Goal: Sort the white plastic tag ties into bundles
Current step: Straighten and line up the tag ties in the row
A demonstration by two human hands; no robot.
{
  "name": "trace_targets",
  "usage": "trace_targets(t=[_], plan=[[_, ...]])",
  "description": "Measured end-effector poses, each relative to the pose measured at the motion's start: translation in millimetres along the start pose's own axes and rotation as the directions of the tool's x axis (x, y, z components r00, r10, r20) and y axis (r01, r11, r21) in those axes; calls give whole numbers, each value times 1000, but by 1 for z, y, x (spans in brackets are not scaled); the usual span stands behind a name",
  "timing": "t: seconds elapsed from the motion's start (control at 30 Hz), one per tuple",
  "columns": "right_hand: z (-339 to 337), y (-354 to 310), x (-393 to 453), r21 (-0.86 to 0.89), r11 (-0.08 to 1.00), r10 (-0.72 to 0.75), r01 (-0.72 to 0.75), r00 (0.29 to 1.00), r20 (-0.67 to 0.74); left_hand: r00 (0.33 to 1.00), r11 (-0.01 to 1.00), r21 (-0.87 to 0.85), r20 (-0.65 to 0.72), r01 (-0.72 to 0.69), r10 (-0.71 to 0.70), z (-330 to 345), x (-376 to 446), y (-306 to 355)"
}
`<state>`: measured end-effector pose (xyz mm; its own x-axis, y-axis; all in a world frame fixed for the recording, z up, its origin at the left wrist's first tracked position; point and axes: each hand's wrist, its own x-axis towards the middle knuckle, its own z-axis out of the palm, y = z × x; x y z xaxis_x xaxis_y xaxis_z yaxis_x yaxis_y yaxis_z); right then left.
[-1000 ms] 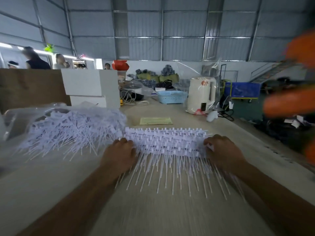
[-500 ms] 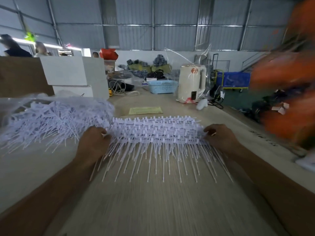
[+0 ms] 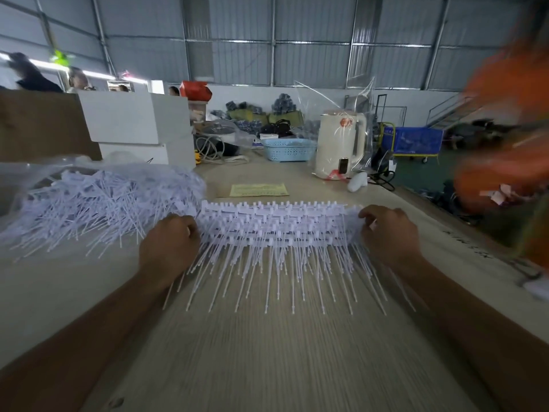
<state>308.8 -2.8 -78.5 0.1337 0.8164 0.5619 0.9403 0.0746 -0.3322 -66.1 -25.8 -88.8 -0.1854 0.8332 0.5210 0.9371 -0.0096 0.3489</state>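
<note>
Nearest the camera, both forearms run forward over the bare wooden table (image 3: 267, 361). Between the two hands lies a wide row of white tag ties (image 3: 276, 233), heads lined up along the far edge, thin tails fanning back toward the person. Left hand (image 3: 169, 242): fingers curled, gripping the left end of the row. Right hand (image 3: 389, 233): fingers curled likewise, pinching the right end; fingertips are partly buried in the plastic, so exact contact cannot be told. Judgement — holding both ends lets the person squeeze the row inward and keep the heads square, the gathering step before a bundle can be lifted off. Tails look springy and loosely splayed; some could slip out if the squeeze is uneven. Left of the left hand, just beside it, sits the unsorted heap of loose ties (image 3: 98, 206), partly on clear plastic wrap — most of the stock is still unsorted, so the task seems early. Beyond the row, a yellow paper slip (image 3: 259, 190) lies flat. Farther on: white boxes (image 3: 133, 123) beyond the left hand, a blue basket (image 3: 289, 149), and a cream kettle (image 3: 340, 144) beyond the right hand. Far right, a blurred orange shape; cannot tell what it is.
</note>
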Motion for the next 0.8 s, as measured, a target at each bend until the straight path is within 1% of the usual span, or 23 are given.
trace_targets(t=[0.07,0.1,0.13,0.2,0.27,0.3,0.33,0.37,0.4,0.43,0.47,0.5,0.53,0.57,0.6,0.63,0.67,0.7,0.73,0.77,0.8], plan=[[-1,0,2,-56,996,-73,69,995,-71,1000,1000,16,9,-3,3,0,-1,1],[0,0,3,-49,995,-95,91,990,-101,1000,1000,23,15,-3,2,0,-2,1],[0,0,4,10,995,-99,101,987,-126,1000,1000,27,13,-3,3,1,-2,2],[1,-1,6,249,962,-77,112,986,-149,1000,1000,19,-18,-11,12,2,-2,3],[-4,-4,8,500,862,-15,80,991,-132,999,1000,16,-35,-18,18,3,-1,3],[-9,-6,9,639,769,41,22,996,-83,1000,1000,15,-16,-17,17,4,0,2],[-15,-9,7,774,631,86,-53,996,-2,1000,1000,13,18,-16,16,4,0,2],[-21,-13,5,863,490,99,-126,991,89,999,1000,15,46,-18,17,5,0,1],[-27,-17,3,905,390,82,-170,985,150,998,1000,20,52,-24,23,6,0,1],[-33,-23,0,919,355,52,-174,985,166,999,999,19,28,-42,41,6,1,2],[-39,-29,-4,927,345,21,-147,989,149,997,997,-3,-19,-76,76,4,1,4],[-44,-38,-8,933,345,-11,-99,994,109,990,990,-67,-71,-128,123,2,2,9],[-48,-47,-14,935,352,-45,-43,997,63,981,966,-187,-111,-181,162,-2,1,15],[-52,-58,-20,930,366,-88,9,996,25,979,913,-357,-115,-197,167,-7,0,24],[-55,-69,-26,923,383,-137,47,991,7,988,825,-545,-57,-149,141,-12,-1,34],[-57,-80,-33,915,396,-196,73,981,6,993,697,-716,49,-41,109,-17,-4,46],[-57,-92,-40,911,402,-266,95,964,17,980,547,-830,181,108,80,-22,-6,59],[-56,-102,-47,904,410,-343,122,939,29,948,404,-876,313,262,64,-25,-8,69],[-54,-112,-54,890,426,-420,162,907,36,906,279,-880,418,385,69,-27,-11,75],[-50,-120,-62,867,448,-494,218,869,36,867,187,-865,488,465,103,-28,-13,77],[-46,-126,-69,836,468,-561,288,827,29,833,133,-849,528,512,165,-29,-15,77]])
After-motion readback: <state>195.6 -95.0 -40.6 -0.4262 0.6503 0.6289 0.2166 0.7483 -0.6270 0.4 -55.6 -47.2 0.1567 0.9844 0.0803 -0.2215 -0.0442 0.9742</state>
